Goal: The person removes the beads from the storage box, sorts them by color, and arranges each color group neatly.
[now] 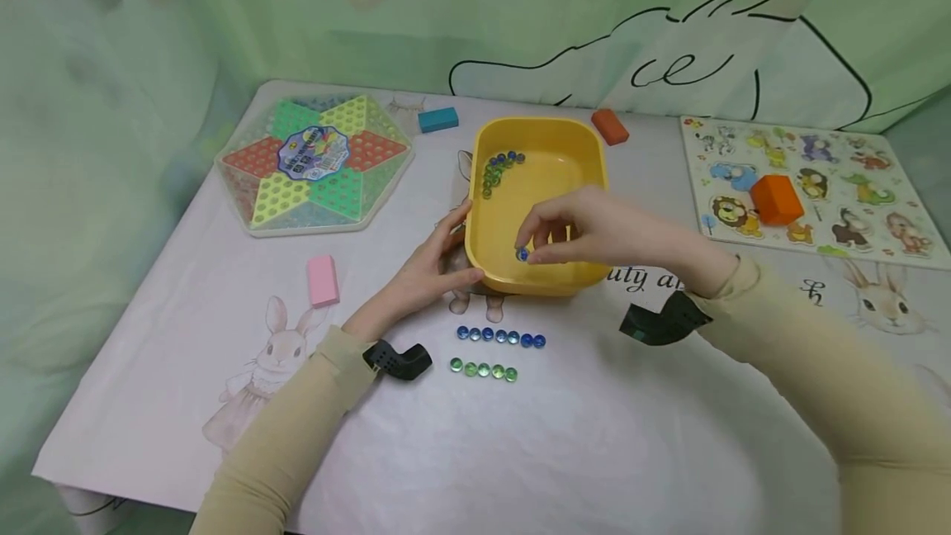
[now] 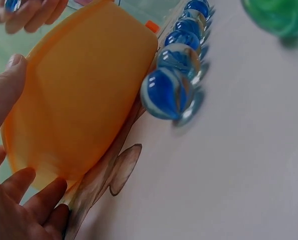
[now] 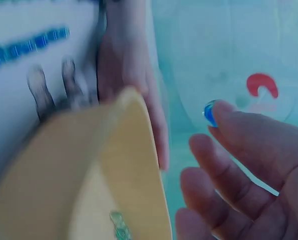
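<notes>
A yellow plastic tub [image 1: 538, 279] stands mid-table, several blue and green marbles [image 1: 494, 176] gathered at its far left inside. My left hand [image 1: 427, 271] grips the tub's near left corner, thumb by the rim and fingers against the side wall. Over the tub's near part, my right hand [image 1: 583, 225] pinches a blue marble [image 3: 209, 114] between thumb and index finger; its other fingers are loosely bent. In front of the tub lie a row of several blue marbles [image 1: 501, 337] and, nearer me, a row of several green marbles [image 1: 484, 370].
A star-patterned Chinese checkers board [image 1: 349, 188] lies at the back left. A pink block [image 1: 323, 281], a blue block [image 1: 438, 120] and a red block [image 1: 610, 127] surround the tub. On the right, an orange block [image 1: 777, 200] sits on an animal puzzle board [image 1: 877, 180].
</notes>
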`<move>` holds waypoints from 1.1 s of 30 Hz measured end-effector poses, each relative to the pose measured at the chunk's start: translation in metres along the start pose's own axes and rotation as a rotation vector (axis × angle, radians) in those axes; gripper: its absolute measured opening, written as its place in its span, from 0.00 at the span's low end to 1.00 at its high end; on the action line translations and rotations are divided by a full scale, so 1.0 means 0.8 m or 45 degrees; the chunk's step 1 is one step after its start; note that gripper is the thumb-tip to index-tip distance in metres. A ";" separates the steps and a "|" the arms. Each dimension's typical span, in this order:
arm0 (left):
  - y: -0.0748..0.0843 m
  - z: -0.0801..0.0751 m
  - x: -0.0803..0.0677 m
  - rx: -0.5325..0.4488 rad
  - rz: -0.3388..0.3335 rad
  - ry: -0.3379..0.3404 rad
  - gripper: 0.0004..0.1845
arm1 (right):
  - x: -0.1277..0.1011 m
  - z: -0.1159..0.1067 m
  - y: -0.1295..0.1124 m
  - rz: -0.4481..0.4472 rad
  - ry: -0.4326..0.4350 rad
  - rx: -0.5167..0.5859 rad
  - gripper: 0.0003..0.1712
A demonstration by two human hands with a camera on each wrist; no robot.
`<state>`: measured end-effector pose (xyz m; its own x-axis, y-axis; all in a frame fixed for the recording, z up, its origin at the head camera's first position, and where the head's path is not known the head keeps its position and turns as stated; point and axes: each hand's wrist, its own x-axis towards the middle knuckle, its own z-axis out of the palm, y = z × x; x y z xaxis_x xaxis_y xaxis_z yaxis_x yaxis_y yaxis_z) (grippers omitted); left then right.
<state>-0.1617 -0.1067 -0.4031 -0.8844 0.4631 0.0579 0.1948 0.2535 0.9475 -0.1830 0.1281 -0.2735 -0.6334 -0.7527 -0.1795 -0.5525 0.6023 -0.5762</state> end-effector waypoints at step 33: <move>0.041 0.000 -0.009 -0.022 -0.018 -0.022 0.45 | -0.072 0.121 0.056 0.094 0.048 0.168 0.04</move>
<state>-0.1493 -0.1018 -0.3723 -0.8794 0.4744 0.0394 0.1750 0.2451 0.9536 -0.1186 0.1727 -0.3660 -0.6912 -0.6954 -0.1967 -0.4291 0.6139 -0.6625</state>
